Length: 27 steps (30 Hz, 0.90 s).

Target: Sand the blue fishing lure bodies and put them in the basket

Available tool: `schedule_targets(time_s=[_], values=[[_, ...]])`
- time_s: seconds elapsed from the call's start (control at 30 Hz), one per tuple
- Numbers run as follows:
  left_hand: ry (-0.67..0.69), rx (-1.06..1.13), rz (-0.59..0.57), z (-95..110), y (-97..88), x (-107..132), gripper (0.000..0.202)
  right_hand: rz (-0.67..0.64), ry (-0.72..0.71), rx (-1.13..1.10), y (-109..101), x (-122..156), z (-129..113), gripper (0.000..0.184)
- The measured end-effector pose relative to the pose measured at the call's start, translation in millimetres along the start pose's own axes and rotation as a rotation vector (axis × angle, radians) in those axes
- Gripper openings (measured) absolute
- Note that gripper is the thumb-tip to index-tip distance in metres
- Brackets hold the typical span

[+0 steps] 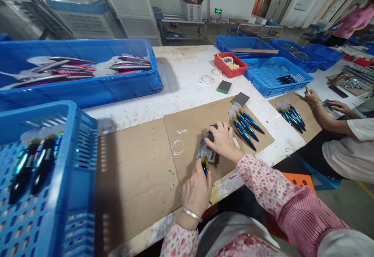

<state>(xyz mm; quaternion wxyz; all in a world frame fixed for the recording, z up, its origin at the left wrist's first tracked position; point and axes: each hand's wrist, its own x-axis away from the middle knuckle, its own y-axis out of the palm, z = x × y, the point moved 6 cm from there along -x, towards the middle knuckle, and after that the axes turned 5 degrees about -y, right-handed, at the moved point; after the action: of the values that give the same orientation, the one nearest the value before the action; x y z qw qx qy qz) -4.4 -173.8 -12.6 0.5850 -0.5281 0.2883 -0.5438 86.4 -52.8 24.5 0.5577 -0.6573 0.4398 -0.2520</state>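
My left hand (196,188) is closed around a dark fishing lure (205,168) with a yellowish head, whose clear round lip points away from me. The lip lies against a grey sanding block (202,144) on the cardboard. My right hand (222,142) grips the block from above, fingers bent over its far part; the palm hides some of it. Right of that hand, several blue-black fishing lures (244,130) with clear round lips lie side by side on the cardboard sheet (140,171).
At left stand a blue perforated crate (87,147) with lures and a long blue bin (122,89). Beyond are green-sided sanding blocks (224,87), a tape roll (207,79), a red box (233,70) and a blue basket (263,87). A co-worker's hands (312,96) are at right.
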Motion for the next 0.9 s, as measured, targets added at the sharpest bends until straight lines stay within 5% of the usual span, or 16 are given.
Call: schedule_targets(time_s=[0.9], values=[[0.022, 0.082, -0.021, -3, -1.5, -1, 0.045, -0.050, -0.028, -0.037, 5, -1, 6, 0.022]])
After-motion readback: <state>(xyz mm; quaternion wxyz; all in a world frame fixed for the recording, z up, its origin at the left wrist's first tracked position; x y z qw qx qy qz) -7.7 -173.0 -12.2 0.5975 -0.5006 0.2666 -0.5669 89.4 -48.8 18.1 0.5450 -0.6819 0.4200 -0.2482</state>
